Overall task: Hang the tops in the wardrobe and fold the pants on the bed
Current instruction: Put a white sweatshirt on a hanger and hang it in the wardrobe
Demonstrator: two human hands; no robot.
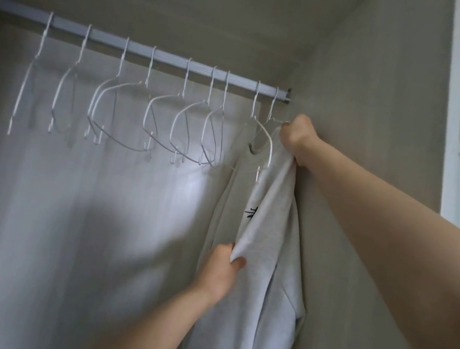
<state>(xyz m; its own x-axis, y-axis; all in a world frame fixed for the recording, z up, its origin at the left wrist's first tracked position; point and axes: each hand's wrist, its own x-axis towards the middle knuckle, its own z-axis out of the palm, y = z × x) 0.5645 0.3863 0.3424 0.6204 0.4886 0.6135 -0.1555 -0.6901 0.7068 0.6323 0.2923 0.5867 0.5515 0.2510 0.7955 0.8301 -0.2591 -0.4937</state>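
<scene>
1. The right hand (293, 138) is raised just below the right end of the rail (152, 51), fingers curled round the shoulder of a light grey top (260, 241) and the wire of its white hanger (263, 137).
2. The left hand (220, 274), well below the rail, pinches a fold of the same top between thumb and fingers.
3. The top hangs from the rail's right end against the wardrobe's beige side wall (382, 139), long axis vertical, neckline up, a small dark print on its front.
4. Left along the rail hang empty white hangers (129, 113), turned at varied angles.
5. Behind the rail falls a pale curtain-like backing (63, 206); right of the side wall stands a white door frame (447, 120).
</scene>
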